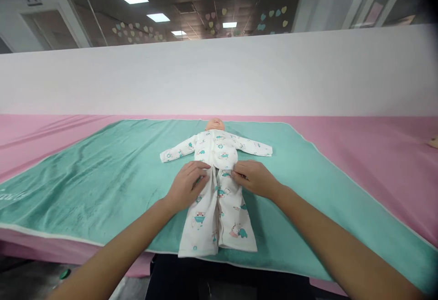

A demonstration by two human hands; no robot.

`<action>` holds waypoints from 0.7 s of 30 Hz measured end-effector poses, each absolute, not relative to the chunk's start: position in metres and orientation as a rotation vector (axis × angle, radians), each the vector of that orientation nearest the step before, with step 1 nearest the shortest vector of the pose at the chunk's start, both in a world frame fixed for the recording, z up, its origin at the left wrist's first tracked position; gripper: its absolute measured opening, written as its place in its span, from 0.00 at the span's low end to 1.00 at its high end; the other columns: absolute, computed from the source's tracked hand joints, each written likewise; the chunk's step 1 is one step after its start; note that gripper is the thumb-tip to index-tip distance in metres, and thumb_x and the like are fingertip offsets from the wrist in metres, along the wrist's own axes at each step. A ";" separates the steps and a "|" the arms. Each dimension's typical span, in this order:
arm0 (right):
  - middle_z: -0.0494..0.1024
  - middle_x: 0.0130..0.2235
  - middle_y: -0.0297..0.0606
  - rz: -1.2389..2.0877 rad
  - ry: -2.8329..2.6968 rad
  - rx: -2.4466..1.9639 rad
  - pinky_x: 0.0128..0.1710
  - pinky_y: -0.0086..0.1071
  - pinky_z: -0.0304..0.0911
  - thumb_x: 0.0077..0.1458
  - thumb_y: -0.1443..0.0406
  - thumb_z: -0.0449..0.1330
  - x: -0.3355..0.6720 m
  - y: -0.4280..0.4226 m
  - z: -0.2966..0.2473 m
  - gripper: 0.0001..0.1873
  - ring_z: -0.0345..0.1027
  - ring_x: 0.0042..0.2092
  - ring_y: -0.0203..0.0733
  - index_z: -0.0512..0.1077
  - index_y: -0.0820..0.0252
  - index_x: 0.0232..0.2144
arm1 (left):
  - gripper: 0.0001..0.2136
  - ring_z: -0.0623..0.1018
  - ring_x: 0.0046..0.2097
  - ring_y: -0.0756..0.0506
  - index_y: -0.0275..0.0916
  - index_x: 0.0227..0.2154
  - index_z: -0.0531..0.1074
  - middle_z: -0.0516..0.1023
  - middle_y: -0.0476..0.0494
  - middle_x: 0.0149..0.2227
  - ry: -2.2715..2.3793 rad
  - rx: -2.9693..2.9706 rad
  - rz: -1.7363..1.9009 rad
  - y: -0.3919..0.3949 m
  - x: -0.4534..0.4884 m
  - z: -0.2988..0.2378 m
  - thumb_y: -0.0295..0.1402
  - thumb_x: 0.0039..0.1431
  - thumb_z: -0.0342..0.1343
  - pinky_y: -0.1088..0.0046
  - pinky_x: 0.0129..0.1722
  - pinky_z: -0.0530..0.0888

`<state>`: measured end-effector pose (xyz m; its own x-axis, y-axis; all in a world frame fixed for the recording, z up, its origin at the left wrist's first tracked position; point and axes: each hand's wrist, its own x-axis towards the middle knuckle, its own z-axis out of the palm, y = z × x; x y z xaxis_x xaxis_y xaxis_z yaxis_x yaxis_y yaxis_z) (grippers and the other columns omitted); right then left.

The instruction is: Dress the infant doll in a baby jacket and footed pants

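A baby doll lies on its back, head at the far end, in a white long-sleeved baby shirt with small teal and pink prints. Both sleeves stretch out to the sides. Matching baby pants cover the lower body, their legs pointing toward me. At the left side of the waist, my left hand is closed on the top of the pants. My right hand pinches the opposite side of the waist, where the shirt hem meets the pants. The exact cloth under the fingertips is partly hidden.
A teal blanket with a pale border lies beneath the doll, wrinkled on the left. Under it is a pink table cover. Behind the table rises a low white partition. Part of a beige object shows at the right edge.
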<state>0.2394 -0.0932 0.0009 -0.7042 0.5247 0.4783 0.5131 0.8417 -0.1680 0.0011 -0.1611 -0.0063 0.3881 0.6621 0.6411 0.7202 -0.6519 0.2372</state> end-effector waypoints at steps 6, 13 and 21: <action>0.70 0.49 0.40 0.519 -2.477 -0.555 0.50 0.36 0.57 0.58 0.54 0.53 0.252 -0.164 0.003 0.14 0.59 0.52 0.43 0.66 0.56 0.41 | 0.15 0.59 0.61 0.43 0.42 0.48 0.64 0.64 0.43 0.58 -1.433 -2.730 -0.747 -0.263 0.025 -0.012 0.33 0.57 0.53 0.58 0.60 0.59; 0.68 0.54 0.34 0.354 -2.449 -0.749 0.62 0.48 0.40 0.55 0.73 0.52 0.248 -0.228 -0.024 0.12 0.48 0.62 0.44 0.68 0.53 0.38 | 0.12 0.57 0.63 0.42 0.40 0.38 0.69 0.65 0.46 0.58 -1.457 -2.479 -0.668 -0.297 0.037 -0.032 0.19 0.57 0.45 0.53 0.61 0.55; 0.74 0.45 0.35 0.629 -1.984 -0.822 0.52 0.39 0.62 0.58 0.70 0.51 0.254 -0.250 -0.014 0.09 0.64 0.52 0.40 0.69 0.53 0.36 | 0.10 0.70 0.52 0.46 0.38 0.36 0.69 0.77 0.46 0.44 -1.257 -2.291 -1.176 -0.305 0.055 -0.017 0.19 0.57 0.47 0.61 0.56 0.63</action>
